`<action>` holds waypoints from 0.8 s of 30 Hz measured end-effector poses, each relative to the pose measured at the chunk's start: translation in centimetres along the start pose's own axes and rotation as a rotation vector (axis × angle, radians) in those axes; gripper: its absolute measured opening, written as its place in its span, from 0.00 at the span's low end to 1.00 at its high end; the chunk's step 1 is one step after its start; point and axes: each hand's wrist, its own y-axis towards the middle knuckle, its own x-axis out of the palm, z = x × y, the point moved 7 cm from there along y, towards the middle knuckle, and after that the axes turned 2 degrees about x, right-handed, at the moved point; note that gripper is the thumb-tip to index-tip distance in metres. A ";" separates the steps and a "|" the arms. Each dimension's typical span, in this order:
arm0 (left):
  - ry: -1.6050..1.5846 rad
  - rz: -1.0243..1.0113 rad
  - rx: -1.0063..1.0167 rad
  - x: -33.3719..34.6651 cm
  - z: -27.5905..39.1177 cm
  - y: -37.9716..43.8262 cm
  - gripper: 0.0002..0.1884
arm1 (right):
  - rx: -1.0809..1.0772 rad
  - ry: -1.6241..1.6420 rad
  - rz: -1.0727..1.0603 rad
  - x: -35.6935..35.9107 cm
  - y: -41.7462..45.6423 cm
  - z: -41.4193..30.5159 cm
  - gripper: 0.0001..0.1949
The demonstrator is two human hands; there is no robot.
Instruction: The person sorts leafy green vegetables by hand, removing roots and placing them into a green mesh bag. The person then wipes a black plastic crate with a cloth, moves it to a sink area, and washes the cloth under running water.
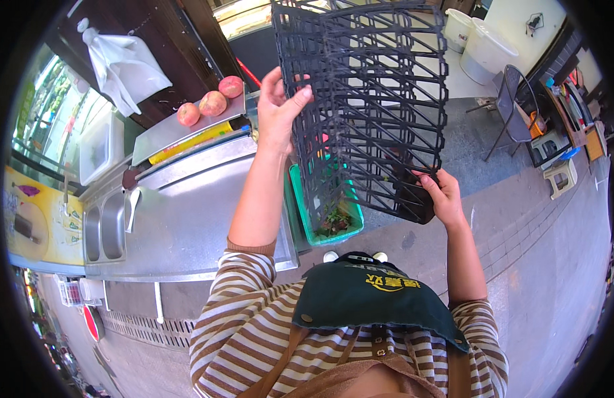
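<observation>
Both my hands hold a tall black plastic lattice crate [366, 99] up in front of me, tilted over a green plastic bin. My left hand [282, 109] grips its left edge near mid-height, thumb on the near side. Lower down, my right hand [441, 194] grasps the crate's bottom right corner, where something dark and solid shows. The green bin [359, 226] stands on the floor below, partly hidden by the crate. Leafy scraps [336, 221] lie in the bin.
To my left runs a stainless steel counter [197, 219] with a double sink [113, 226]. Several round reddish fruits [212, 103] sit on a narrow shelf behind it. A white plastic bag [123, 64] hangs above. At right stand a dark metal chair [513, 112] and a low stool [561, 176].
</observation>
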 end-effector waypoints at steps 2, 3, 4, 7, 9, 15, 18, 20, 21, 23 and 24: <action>-0.018 -0.046 -0.003 1.1 0.1 0.7 0.30 | 0.050 0.035 -0.013 -0.8 1.3 0.7 0.11; -0.022 -0.074 -0.006 2.1 0.3 1.4 0.30 | 0.078 0.012 -0.006 -1.4 2.0 1.1 0.11; -0.032 -0.090 -0.017 3.5 0.4 1.7 0.31 | 0.087 0.046 0.022 -2.3 2.7 1.2 0.11; 0.002 -0.079 -0.011 7.7 -1.4 3.3 0.34 | 0.094 0.086 0.056 -6.4 5.0 2.4 0.10; 0.088 -0.061 0.005 12.2 -4.1 5.4 0.36 | 0.071 0.072 0.043 -11.7 7.6 3.5 0.10; -0.012 -0.052 -0.133 35.0 -18.9 13.7 0.34 | 0.117 0.221 0.051 -37.7 16.9 8.6 0.09; 0.007 -0.028 -0.156 49.0 -26.1 18.3 0.33 | 0.098 0.226 0.001 -53.3 23.3 10.9 0.09; 0.025 -0.045 -0.092 60.2 -29.5 22.1 0.39 | 0.096 0.248 -0.010 -64.2 28.1 12.0 0.08; 0.035 -0.060 -0.066 65.7 -31.3 24.0 0.41 | 0.101 0.265 -0.004 -69.3 30.4 12.5 0.08; 0.197 -0.098 -0.031 74.3 -34.5 28.0 0.45 | 0.134 0.297 -0.004 -77.4 34.8 13.0 0.08; 0.251 -0.114 -0.052 78.0 -36.3 30.0 0.44 | 0.142 0.289 -0.006 -81.0 36.8 13.3 0.09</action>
